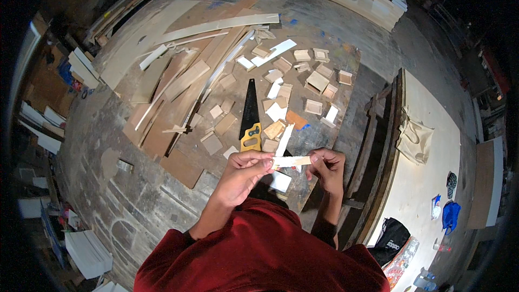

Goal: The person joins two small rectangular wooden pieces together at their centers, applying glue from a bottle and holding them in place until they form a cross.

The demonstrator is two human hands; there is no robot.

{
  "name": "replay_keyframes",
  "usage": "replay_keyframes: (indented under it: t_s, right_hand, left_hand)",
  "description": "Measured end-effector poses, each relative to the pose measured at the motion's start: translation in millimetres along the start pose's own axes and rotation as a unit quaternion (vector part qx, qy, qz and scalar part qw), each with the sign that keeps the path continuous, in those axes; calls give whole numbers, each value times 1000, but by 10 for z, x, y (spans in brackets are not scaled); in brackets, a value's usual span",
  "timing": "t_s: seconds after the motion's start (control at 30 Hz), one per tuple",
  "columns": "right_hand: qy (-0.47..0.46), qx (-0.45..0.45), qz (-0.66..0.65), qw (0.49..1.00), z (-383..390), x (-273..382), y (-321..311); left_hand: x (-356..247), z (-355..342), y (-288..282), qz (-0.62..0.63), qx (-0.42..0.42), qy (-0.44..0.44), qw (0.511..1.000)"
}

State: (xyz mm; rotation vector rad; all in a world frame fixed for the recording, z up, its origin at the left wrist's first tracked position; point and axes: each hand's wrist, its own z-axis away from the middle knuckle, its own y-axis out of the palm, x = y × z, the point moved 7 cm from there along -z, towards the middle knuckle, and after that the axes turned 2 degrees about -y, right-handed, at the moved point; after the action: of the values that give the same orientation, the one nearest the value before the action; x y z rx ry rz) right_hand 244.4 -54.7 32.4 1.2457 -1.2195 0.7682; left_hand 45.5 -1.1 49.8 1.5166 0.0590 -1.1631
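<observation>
Both hands are raised at the lower middle. My left hand (243, 176) pinches the left end of a short pale strip (290, 160) with a rough, uneven upper edge. My right hand (326, 170) grips its right end between thumb and fingers. Just beyond lies a handsaw (250, 114) with a black blade and yellow handle. A longer white strip (286, 135) and a white square piece (280, 182) are near my hands, among small wooden blocks and box-like pieces (317, 83) on a large worn board.
Long boards (189, 82) lie piled at the left. A stack of panels (365, 0) stands at the back right. A pale table (427, 184) on the right holds a cream bag (415, 140), blue cloth (451, 216) and a black bag (390, 238). More offcuts (89, 254) lie at lower left.
</observation>
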Motion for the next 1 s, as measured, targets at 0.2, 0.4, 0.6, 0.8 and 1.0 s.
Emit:
replay_keyframes:
  t_s: [0.2,0.4,0.6,0.8,1.0]
  right_hand:
    - [0,31,7,999,5,-34,6]
    - [46,63,-13,997,23,-101,15]
    - [70,51,8,996,50,-92,2]
    - [88,40,7,995,60,-88,8]
    - [-29,-11,-31,999,88,2,-75]
  left_hand:
    - [-31,-27,-50,-51,53,-25,997]
    - [51,-121,-129,-58,100,-72,991]
    - [48,-149,-30,-49,89,-141,985]
    - [15,-163,-84,-21,118,-104,987]
    - [-16,-180,-173,32,61,-16,998]
